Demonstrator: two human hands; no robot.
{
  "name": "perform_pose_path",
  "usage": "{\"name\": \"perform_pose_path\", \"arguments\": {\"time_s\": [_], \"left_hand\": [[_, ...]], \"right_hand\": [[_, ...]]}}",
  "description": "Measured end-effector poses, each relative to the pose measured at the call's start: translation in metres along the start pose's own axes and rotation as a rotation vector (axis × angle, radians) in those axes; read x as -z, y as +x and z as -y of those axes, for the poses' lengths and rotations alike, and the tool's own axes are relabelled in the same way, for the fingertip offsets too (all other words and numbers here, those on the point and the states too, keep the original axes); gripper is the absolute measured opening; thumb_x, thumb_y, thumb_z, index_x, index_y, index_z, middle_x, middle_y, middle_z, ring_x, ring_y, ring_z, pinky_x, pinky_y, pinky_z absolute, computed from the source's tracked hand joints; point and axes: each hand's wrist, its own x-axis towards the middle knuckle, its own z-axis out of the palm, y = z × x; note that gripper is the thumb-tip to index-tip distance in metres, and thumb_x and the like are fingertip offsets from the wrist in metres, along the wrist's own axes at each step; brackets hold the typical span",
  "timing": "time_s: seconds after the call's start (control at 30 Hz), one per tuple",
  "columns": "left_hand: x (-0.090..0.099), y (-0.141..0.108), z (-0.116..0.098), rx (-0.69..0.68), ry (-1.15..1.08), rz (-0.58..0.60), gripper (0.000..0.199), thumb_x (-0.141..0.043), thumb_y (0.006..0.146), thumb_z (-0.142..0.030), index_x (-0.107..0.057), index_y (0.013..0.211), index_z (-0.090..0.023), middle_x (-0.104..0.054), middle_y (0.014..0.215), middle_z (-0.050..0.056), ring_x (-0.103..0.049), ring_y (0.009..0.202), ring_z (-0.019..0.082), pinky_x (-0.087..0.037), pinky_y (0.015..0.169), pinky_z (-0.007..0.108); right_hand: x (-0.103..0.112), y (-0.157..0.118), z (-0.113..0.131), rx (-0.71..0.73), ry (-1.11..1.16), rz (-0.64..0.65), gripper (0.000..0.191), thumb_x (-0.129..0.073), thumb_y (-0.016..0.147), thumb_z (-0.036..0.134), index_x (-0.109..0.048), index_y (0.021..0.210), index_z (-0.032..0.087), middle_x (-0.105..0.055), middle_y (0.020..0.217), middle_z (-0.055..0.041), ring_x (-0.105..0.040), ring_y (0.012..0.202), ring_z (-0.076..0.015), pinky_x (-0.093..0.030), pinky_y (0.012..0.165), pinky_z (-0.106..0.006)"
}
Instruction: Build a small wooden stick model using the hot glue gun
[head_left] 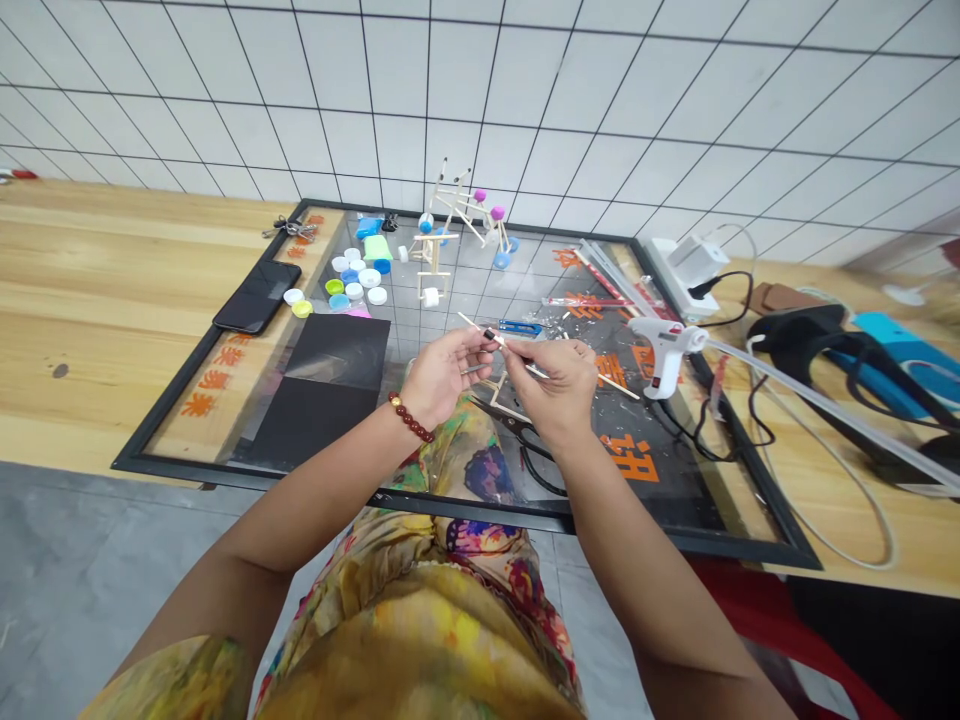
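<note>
Over the glass-topped board, both my hands meet at a thin pale wooden stick (469, 321) with a small black piece (489, 335) on it. My left hand (448, 372) pinches near the black piece with its fingertips, the other fingers curled. My right hand (556, 388) grips the stick from the right between thumb and forefinger; its other fingers are partly hidden. Just below the hands lie black-handled scissors (534, 437) and a small frame of joined sticks (501, 402). A blue cutter (520, 327) lies right behind my fingers.
Bottle caps (369, 278) and a phone (259, 297) lie left, beside a black sheet (319, 390). Stick models (450, 215) stand at the tiled wall. To the right are a white glue gun (664, 352), a power strip (675, 275), loose cables and a blue box (904, 345).
</note>
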Motion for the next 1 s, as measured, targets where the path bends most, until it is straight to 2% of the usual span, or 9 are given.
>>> {"name": "perform_pose_path", "arguments": {"time_s": [0.23, 0.3, 0.37, 0.47, 0.53, 0.67, 0.77, 0.87, 1.0], "left_hand": [[0.003, 0.003, 0.006, 0.018, -0.017, 0.032, 0.013, -0.066, 0.080, -0.024, -0.069, 0.080, -0.012, -0.068, 0.079, 0.004, -0.062, 0.070, 0.011, -0.049, 0.071, 0.025], [0.004, 0.003, 0.007, 0.002, -0.005, 0.037, 0.012, -0.070, 0.077, -0.021, -0.071, 0.083, -0.011, -0.068, 0.080, 0.004, -0.061, 0.071, 0.010, -0.048, 0.071, 0.024], [0.005, 0.004, 0.007, -0.030, 0.006, 0.025, 0.013, -0.073, 0.075, -0.019, -0.072, 0.084, -0.011, -0.067, 0.079, 0.003, -0.059, 0.068, 0.008, -0.047, 0.069, 0.023], [0.007, 0.006, 0.004, -0.074, 0.024, 0.008, 0.013, -0.073, 0.076, -0.019, -0.072, 0.085, -0.010, -0.065, 0.073, 0.002, -0.057, 0.066, 0.007, -0.046, 0.067, 0.022], [0.008, 0.007, 0.002, -0.108, 0.041, 0.019, 0.012, -0.073, 0.076, -0.020, -0.072, 0.084, -0.011, -0.065, 0.074, 0.002, -0.059, 0.070, 0.009, -0.047, 0.071, 0.023], [0.010, 0.010, 0.002, -0.182, 0.095, 0.075, 0.007, -0.070, 0.079, -0.020, -0.070, 0.081, -0.013, -0.070, 0.083, 0.004, -0.064, 0.079, 0.012, -0.049, 0.081, 0.027], [0.010, 0.011, 0.004, -0.208, 0.178, 0.118, 0.009, -0.071, 0.079, -0.022, -0.071, 0.084, -0.014, -0.070, 0.077, 0.003, -0.065, 0.076, 0.012, -0.049, 0.082, 0.029], [0.010, 0.011, 0.005, -0.216, 0.235, 0.169, 0.019, -0.073, 0.077, -0.024, -0.072, 0.093, -0.015, -0.067, 0.071, 0.001, -0.062, 0.071, 0.011, -0.048, 0.078, 0.027], [0.011, 0.010, 0.004, -0.201, 0.269, 0.205, 0.048, -0.077, 0.073, -0.025, -0.063, 0.118, -0.016, -0.069, 0.071, 0.000, -0.062, 0.066, 0.011, -0.047, 0.072, 0.026]], "right_hand": [[0.000, -0.004, -0.003, 0.232, -0.292, -0.040, 0.013, -0.060, 0.089, 0.023, -0.071, 0.084, 0.025, -0.073, 0.070, 0.0030, -0.065, 0.071, -0.0151, -0.035, 0.089, -0.040], [0.000, -0.004, -0.002, 0.257, -0.306, -0.023, 0.012, -0.059, 0.089, 0.023, -0.071, 0.090, 0.027, -0.074, 0.074, 0.0030, -0.065, 0.073, -0.0154, -0.033, 0.092, -0.042], [0.000, -0.003, 0.000, 0.231, -0.264, 0.015, 0.017, -0.061, 0.088, 0.027, -0.070, 0.103, 0.028, -0.076, 0.082, 0.0015, -0.066, 0.080, -0.0171, -0.033, 0.096, -0.044], [-0.001, -0.001, 0.002, 0.095, -0.077, 0.042, 0.043, -0.071, 0.079, 0.038, -0.064, 0.119, 0.025, -0.076, 0.095, -0.0032, -0.067, 0.089, -0.0211, -0.038, 0.096, -0.045], [-0.002, 0.001, 0.001, -0.025, 0.112, 0.057, 0.050, -0.074, 0.075, 0.040, -0.064, 0.120, 0.022, -0.075, 0.097, -0.0052, -0.066, 0.089, -0.0217, -0.044, 0.091, -0.043], [-0.005, 0.003, -0.004, -0.314, 0.494, 0.113, 0.026, -0.064, 0.084, 0.038, -0.072, 0.102, 0.022, -0.075, 0.095, -0.0047, -0.067, 0.087, -0.0195, -0.050, 0.086, -0.039], [-0.007, 0.005, -0.007, -0.478, 0.663, 0.086, 0.020, -0.065, 0.084, 0.040, -0.074, 0.089, 0.023, -0.075, 0.086, -0.0027, -0.068, 0.086, -0.0193, -0.051, 0.086, -0.039], [-0.007, 0.007, -0.007, -0.552, 0.754, 0.075, 0.020, -0.070, 0.079, 0.041, -0.074, 0.084, 0.023, -0.074, 0.080, -0.0019, -0.068, 0.083, -0.0191, -0.052, 0.084, -0.038], [-0.005, 0.010, -0.005, -0.604, 0.828, 0.099, 0.022, -0.076, 0.072, 0.043, -0.075, 0.083, 0.023, -0.073, 0.077, -0.0012, -0.067, 0.079, -0.0177, -0.053, 0.080, -0.036]]}}
